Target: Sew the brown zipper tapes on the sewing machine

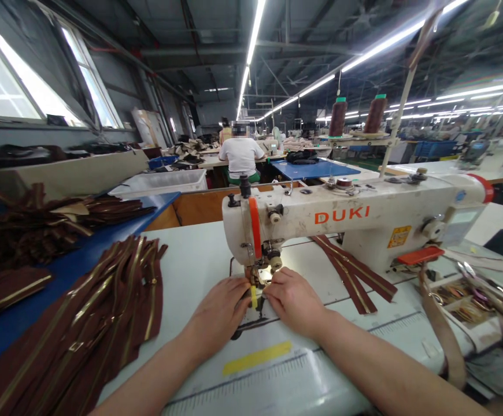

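My left hand (220, 307) is at the needle area of a white sewing machine (297, 222), its fingers bent and pressed together. Just right of the presser foot (260, 274), my right hand (295, 300) has its thumb and fingers pinched close to the lit needle plate. Whatever the fingertips grip is too small and hidden to make out. A short yellow strip (254, 296) shows between the hands. Behind my right hand, two brown zippers (351, 277) with brass teeth lie crossed on the machine bed.
A pile of brown zippers (113, 312) hangs over the table's left side, with more on a blue table (147, 211). At right stands a tray (463, 300) with scissors and small metal parts. Brown thread cones (338, 117) stand above. A person (240, 156) sits ahead.
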The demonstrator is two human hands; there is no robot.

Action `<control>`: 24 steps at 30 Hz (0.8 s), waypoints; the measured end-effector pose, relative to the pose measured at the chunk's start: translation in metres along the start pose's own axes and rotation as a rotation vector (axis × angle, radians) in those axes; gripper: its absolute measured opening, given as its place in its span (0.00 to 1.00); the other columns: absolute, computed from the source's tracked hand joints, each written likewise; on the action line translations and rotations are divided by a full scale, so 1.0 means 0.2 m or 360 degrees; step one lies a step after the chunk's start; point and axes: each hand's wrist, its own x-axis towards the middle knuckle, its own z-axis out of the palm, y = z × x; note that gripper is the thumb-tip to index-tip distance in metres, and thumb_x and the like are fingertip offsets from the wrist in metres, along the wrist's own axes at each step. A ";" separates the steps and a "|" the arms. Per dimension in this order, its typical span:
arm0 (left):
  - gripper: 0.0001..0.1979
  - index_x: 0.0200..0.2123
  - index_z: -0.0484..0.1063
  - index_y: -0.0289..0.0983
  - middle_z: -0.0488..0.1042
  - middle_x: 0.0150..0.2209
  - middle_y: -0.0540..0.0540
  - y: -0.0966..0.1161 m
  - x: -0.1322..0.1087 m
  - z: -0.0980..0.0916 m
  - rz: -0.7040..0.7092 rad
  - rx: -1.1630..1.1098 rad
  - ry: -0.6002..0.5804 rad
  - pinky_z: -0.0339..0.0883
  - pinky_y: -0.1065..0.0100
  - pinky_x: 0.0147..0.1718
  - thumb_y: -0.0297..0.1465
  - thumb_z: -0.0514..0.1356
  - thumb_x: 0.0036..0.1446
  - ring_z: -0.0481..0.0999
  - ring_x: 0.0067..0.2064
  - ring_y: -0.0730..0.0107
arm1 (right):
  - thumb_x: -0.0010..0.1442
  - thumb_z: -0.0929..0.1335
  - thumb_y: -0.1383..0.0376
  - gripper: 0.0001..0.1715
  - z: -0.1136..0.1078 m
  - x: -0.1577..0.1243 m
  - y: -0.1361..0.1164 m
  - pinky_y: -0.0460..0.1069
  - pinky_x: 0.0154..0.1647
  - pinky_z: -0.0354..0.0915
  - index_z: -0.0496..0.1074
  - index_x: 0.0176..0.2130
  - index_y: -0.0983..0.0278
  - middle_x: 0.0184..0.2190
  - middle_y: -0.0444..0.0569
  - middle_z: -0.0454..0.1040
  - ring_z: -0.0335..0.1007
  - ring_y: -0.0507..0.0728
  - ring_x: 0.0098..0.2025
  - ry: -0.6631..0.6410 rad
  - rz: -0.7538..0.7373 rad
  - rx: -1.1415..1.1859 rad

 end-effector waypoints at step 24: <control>0.09 0.27 0.69 0.36 0.74 0.32 0.45 0.15 0.07 -0.29 0.0056 -0.0092 -0.0607 0.65 0.61 0.43 0.18 0.55 0.43 0.73 0.39 0.59 | 0.62 0.61 0.70 0.11 -0.08 -0.25 -0.19 0.51 0.42 0.62 0.73 0.38 0.62 0.34 0.50 0.71 0.64 0.58 0.40 0.0160 0.0195 0.0462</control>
